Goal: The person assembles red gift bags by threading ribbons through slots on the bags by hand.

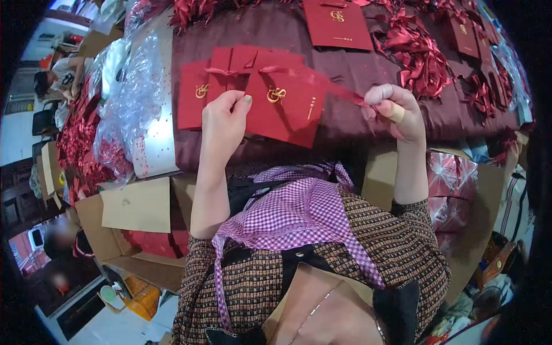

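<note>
My left hand (223, 118) pinches the upper left edge of a red paper gift bag (287, 118) with gold letters, the thumb on its front. From the top of that bag a red ribbon (339, 89) stretches to the right. Its end is gripped in my right hand (399, 109), whose fingers are closed and have pale wraps on two of them. Several more red gift bags (191, 95) lie overlapped behind and left of the held one, on the dark maroon cloth (241, 26).
Another red bag (338, 31) lies farther back, with bunched red ribbons (417, 52) to its right. Clear plastic wrapping (135, 86) covers the left side. Cardboard boxes (138, 204) with red goods stand at both sides of my body. A person (60, 77) sits at far left.
</note>
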Demonstrator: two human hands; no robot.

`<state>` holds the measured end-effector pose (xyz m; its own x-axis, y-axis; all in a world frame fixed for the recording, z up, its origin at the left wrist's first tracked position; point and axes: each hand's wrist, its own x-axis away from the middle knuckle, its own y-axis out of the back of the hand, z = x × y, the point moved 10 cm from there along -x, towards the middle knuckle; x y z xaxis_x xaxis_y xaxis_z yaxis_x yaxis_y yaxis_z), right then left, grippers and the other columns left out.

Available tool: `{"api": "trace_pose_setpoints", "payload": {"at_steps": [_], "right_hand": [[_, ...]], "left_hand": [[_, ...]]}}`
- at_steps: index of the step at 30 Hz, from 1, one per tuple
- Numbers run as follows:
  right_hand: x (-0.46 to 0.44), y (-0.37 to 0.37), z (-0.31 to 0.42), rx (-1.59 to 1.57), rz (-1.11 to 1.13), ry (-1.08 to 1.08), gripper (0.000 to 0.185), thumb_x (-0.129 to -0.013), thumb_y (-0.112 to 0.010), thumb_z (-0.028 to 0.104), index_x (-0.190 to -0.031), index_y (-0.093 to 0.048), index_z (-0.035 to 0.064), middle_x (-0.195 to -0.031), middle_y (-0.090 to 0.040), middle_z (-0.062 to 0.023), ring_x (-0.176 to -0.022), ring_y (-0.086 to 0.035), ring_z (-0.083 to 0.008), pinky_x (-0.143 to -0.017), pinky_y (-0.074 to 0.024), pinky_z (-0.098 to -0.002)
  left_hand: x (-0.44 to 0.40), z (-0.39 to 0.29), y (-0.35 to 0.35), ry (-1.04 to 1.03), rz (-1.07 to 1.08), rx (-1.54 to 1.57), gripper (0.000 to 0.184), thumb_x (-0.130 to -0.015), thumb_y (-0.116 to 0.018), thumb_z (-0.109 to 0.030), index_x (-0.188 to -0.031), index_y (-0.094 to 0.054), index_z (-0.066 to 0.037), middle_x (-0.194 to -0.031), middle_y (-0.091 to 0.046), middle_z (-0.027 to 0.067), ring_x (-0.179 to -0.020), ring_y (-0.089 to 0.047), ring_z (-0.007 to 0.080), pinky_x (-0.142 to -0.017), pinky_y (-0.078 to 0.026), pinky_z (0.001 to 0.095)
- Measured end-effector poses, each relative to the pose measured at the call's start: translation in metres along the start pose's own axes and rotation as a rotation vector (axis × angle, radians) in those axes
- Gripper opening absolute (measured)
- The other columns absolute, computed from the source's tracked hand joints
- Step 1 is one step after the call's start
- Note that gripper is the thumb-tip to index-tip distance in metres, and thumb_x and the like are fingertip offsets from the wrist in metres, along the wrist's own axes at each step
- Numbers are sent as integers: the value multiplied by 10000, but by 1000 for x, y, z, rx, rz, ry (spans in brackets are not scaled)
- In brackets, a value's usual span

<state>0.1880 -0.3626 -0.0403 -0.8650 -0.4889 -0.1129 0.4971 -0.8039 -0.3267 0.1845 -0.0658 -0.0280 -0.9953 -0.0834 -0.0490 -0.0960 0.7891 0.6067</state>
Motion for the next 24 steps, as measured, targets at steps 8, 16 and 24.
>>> {"api": "trace_pose_setpoints", "payload": {"at_steps": [8, 16, 24], "right_hand": [[-15, -32, -28, 369, -48, -116, 204, -858, -655, 21, -1061, -656, -4, -1021, -661, -59, -889, -628, -118, -782, -516, -263], [-41, -106, -5, 1062, -65, 479, 180, -763, -715, 128, -910, -618, 92, -938, -596, -77, -892, -555, -289, -816, -422, -399], [-60, -138, -13, 1064, 24, 515, 141, -795, -686, 140, -842, -570, 74, -820, -621, -60, -849, -541, -271, -782, -390, -395]], "left_hand": [[-1, 21, -5, 32, 140, 347, 251, -878, -601, -58, -1102, -617, 54, -756, -582, -10, -695, -511, 63, -655, -445, 221], [7, 13, -7, 30, 206, 298, 342, -842, -612, 18, -1181, -577, 48, -890, -558, -17, -764, -504, 49, -685, -450, 196], [10, 14, -12, 88, 248, 358, 325, -848, -607, 18, -1173, -589, 24, -928, -589, -9, -802, -520, 57, -736, -439, 195]]}}
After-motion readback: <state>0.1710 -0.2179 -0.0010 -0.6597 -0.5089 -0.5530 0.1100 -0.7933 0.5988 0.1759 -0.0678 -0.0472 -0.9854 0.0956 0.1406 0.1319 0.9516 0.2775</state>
